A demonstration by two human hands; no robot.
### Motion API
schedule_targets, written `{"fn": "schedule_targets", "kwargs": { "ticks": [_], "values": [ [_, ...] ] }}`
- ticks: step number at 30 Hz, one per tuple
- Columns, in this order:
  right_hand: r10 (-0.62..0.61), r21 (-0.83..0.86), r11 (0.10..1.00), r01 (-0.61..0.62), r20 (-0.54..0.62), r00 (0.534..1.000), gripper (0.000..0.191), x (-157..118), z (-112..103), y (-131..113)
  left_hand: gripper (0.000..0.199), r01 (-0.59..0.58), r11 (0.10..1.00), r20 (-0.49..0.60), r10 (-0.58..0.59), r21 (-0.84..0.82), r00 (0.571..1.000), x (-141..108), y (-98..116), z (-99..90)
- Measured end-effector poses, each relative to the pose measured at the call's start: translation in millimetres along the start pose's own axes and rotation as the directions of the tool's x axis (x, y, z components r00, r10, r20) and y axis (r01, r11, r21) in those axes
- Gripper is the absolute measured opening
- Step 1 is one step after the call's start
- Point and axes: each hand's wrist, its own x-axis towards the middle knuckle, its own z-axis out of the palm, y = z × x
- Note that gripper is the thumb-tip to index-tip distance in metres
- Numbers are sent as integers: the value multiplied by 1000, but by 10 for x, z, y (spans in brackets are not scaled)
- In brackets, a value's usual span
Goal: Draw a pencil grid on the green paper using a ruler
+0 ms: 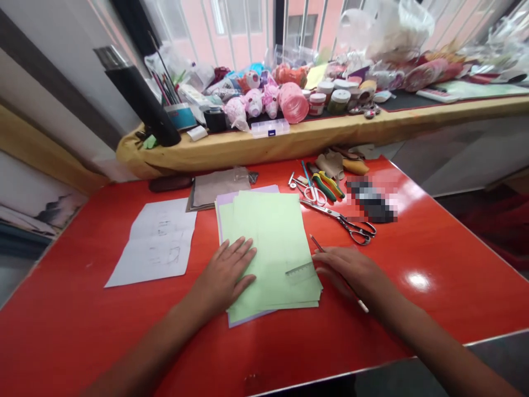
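Observation:
My left hand lies flat with spread fingers on a stack of pale green paper sheets, with a lilac sheet showing beneath them. My right hand rests at the stack's right edge and holds a thin pencil whose tip points up and left. A clear plastic ruler lies on the paper just left of my right fingers. The stack sits on a glossy red table.
White sketched paper lies left of the stack. Large steel shears, small scissors, green pliers and a blurred dark object lie beyond it. A yellow-draped shelf holds several pink crafts and jars.

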Motion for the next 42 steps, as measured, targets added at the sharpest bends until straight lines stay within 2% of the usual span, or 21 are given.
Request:
{"fn": "schedule_targets", "kwargs": {
  "ticks": [5, 8, 10, 14, 17, 21, 23, 31, 36, 40, 42],
  "values": [
    [28, -71, 997, -24, 55, 998, 25, -180, 17, -84, 54, 46, 997, -18, -45, 69, 999, -37, 95, 60],
    [46, -76, 996, -43, 34, 998, 25, -274, 70, -79, 54, 64, 994, -20, -63, 92, 998, -39, 123, 76],
    [19, -59, 998, -21, -24, 1000, 29, -308, 103, -60, 54, 72, 992, -16, -71, 101, 997, -38, 135, 81],
    [13, -8, 1000, -13, 0, 1000, 27, -273, 92, -92, 53, 84, 991, 9, -85, 108, 996, -38, 139, 81],
    [63, 9, 998, -64, 58, 996, 24, -213, 40, -176, 58, 78, 992, 41, -83, 101, 996, -51, 118, 62],
    [103, 52, 993, -108, 86, 991, 27, -194, 6, -241, 88, 32, 997, 92, -39, 75, 995, -85, 79, 13],
    [132, 80, 987, -139, 93, 987, 29, -205, 6, -257, 97, 22, 998, 110, -29, 65, 994, -100, 67, 0],
    [283, 252, 919, -304, 117, 952, 34, -259, 28, -381, 91, 45, 997, 107, -51, 59, 993, -131, 103, 25],
    [293, 314, 903, -295, 56, 955, 32, -319, 69, -291, 79, 83, 994, 40, -86, 75, 995, -174, 223, 13],
    [314, 311, 912, -269, -105, 944, 26, -335, 60, -174, 70, 136, 987, -25, -134, 85, 991, -205, 340, -7],
    [326, 305, 917, -257, -204, 923, 22, -319, 52, -141, 61, 160, 984, -54, -156, 84, 986, -215, 393, -33]
  ]
}}
